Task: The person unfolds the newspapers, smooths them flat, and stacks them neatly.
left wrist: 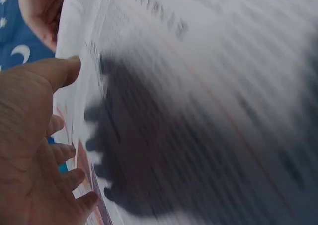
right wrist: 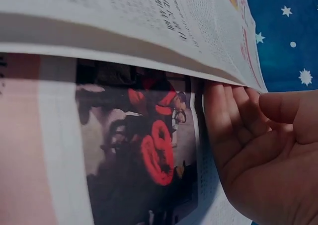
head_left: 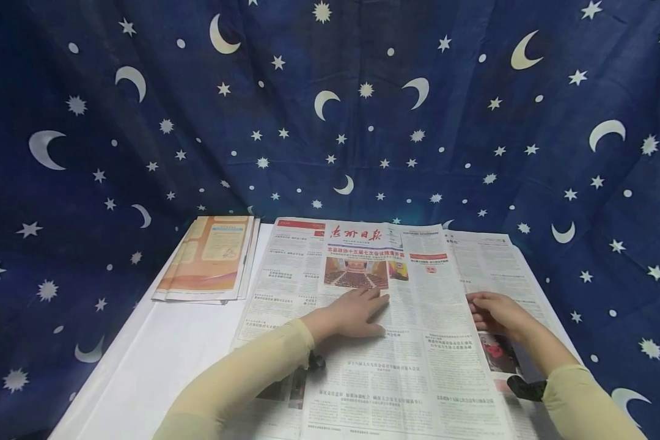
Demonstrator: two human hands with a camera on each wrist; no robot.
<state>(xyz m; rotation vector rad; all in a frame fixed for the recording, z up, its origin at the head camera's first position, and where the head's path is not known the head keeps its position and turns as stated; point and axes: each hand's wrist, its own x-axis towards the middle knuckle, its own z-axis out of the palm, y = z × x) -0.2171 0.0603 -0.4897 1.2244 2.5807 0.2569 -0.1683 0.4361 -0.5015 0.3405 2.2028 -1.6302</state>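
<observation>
A folded newspaper (head_left: 374, 354) with a red masthead and a photo of a hall lies over other spread sheets on the table. On its printed front, my left hand (head_left: 354, 313) rests with the fingers spread; the left wrist view shows these fingers (left wrist: 74, 178) beside the paper and their shadow across the print. At the newspaper's right edge, my right hand (head_left: 497, 313) holds the border with bent fingers. In the right wrist view, the fingertips go under the slightly lifted edge (right wrist: 149, 66), with the thumb close to it. A colour photo (right wrist: 144, 145) shows on the sheet beneath.
A stack of folded papers with an orange cover (head_left: 209, 256) lies at the table's back left. White tabletop (head_left: 170, 342) shows on the left. A dark blue curtain (head_left: 308, 122) with moons and stars hangs behind the table.
</observation>
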